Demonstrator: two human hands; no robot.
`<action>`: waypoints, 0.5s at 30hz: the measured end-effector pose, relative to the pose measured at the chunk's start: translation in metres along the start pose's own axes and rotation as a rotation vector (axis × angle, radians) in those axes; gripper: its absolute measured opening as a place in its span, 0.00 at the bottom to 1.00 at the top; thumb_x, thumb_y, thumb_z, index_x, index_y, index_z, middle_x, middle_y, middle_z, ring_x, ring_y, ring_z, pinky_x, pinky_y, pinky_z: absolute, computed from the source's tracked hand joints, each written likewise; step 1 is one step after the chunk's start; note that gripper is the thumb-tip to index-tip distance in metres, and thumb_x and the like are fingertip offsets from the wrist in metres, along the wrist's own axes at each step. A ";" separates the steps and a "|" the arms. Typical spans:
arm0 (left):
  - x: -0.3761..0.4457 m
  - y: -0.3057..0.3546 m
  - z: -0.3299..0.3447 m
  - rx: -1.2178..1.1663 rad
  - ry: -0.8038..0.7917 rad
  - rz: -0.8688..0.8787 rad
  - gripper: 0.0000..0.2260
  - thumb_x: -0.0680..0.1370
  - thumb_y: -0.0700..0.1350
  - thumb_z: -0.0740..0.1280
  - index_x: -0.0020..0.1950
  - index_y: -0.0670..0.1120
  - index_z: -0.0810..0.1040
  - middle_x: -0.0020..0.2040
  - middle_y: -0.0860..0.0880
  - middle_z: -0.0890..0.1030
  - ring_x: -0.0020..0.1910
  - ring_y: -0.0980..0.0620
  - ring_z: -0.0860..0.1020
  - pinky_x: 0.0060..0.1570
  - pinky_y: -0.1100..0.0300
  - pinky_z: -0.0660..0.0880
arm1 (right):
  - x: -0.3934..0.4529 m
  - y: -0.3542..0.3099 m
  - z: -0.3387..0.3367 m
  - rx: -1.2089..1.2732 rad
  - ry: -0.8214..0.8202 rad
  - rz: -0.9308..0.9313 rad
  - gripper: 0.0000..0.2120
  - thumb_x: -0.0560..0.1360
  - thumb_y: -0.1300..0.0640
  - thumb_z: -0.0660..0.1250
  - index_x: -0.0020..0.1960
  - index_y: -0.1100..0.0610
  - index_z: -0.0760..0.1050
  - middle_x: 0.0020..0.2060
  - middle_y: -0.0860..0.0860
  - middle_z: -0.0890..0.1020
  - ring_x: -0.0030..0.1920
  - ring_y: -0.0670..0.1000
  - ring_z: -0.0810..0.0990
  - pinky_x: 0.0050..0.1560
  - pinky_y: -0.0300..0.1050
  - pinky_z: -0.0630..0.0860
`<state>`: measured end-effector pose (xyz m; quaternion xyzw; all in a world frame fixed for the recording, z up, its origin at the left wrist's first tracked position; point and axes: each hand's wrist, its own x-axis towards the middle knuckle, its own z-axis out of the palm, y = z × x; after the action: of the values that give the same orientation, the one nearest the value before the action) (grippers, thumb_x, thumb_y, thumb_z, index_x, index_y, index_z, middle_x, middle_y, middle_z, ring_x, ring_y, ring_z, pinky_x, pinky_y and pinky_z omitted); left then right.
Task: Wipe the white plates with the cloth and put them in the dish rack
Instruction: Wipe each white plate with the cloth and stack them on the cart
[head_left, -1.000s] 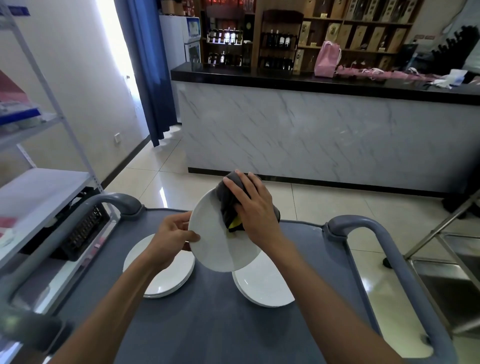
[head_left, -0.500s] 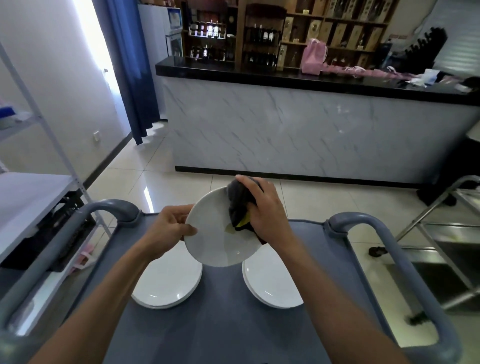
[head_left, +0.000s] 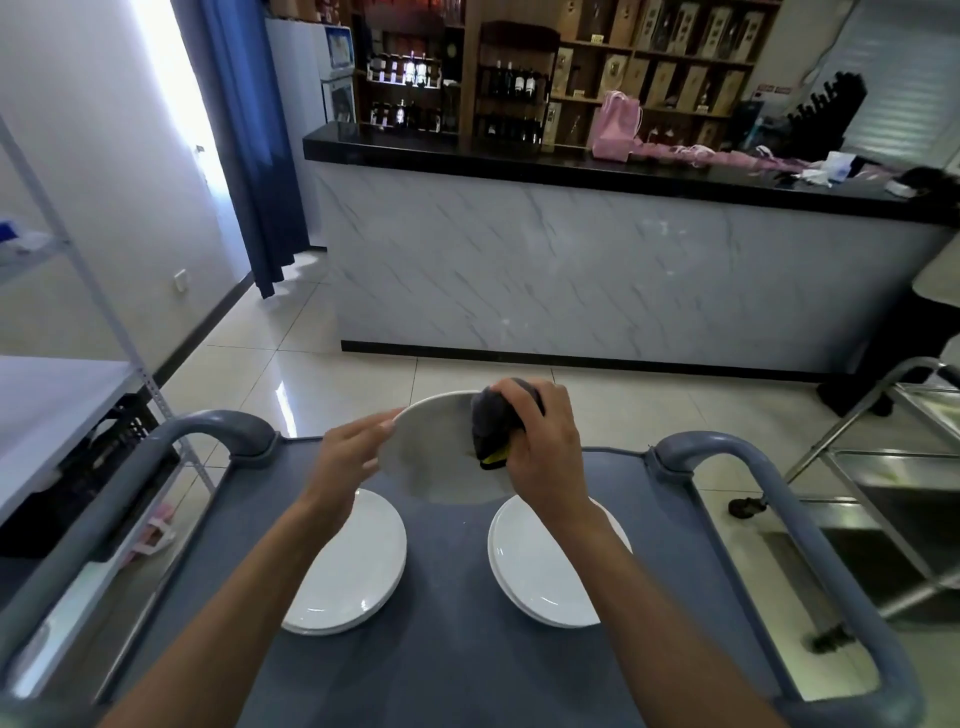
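My left hand (head_left: 347, 456) grips the left rim of a white plate (head_left: 434, 457), held tilted above the grey cart (head_left: 447, 654). On the plate's right side my right hand (head_left: 540, 441) presses a dark grey cloth (head_left: 491, 426) with a yellow patch. Two stacks of white plates lie on the cart below: one at the left (head_left: 353, 566), one at the right (head_left: 545, 566), partly hidden by my right forearm. No dish rack is identifiable.
The cart has raised grey handles at the left (head_left: 208, 431) and right (head_left: 810, 525). A white metal shelf unit (head_left: 57, 395) stands to the left. A steel trolley (head_left: 893, 467) stands to the right. A marble-fronted counter (head_left: 597, 270) crosses the tiled floor ahead.
The held plate has tipped flatter, its face turning away from me. My right hand and the cloth have shifted toward the plate's right edge. My view has moved back a little.
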<state>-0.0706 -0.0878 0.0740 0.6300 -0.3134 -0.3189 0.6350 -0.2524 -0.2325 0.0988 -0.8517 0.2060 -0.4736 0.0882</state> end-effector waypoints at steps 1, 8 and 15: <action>-0.003 -0.005 -0.001 -0.059 0.063 -0.060 0.12 0.80 0.53 0.65 0.58 0.54 0.85 0.57 0.53 0.85 0.60 0.49 0.80 0.58 0.45 0.76 | -0.001 0.002 -0.001 -0.003 0.019 -0.008 0.22 0.71 0.65 0.54 0.61 0.56 0.77 0.51 0.59 0.79 0.49 0.61 0.76 0.45 0.55 0.79; -0.019 -0.025 0.008 -0.287 0.072 -0.652 0.35 0.74 0.72 0.63 0.56 0.39 0.81 0.53 0.40 0.85 0.51 0.38 0.85 0.53 0.41 0.79 | -0.011 0.010 -0.006 -0.039 0.049 -0.104 0.19 0.73 0.65 0.57 0.60 0.56 0.78 0.52 0.61 0.80 0.50 0.63 0.78 0.45 0.57 0.78; -0.019 -0.019 0.030 -0.401 -0.026 -0.745 0.35 0.73 0.70 0.65 0.61 0.40 0.80 0.56 0.41 0.85 0.52 0.39 0.85 0.45 0.51 0.79 | -0.028 0.016 -0.011 -0.033 0.019 -0.190 0.16 0.75 0.62 0.66 0.62 0.51 0.72 0.54 0.60 0.80 0.54 0.59 0.76 0.49 0.55 0.78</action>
<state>-0.1061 -0.0905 0.0552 0.5601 -0.0040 -0.5891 0.5824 -0.2789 -0.2344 0.0769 -0.8642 0.1329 -0.4845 0.0267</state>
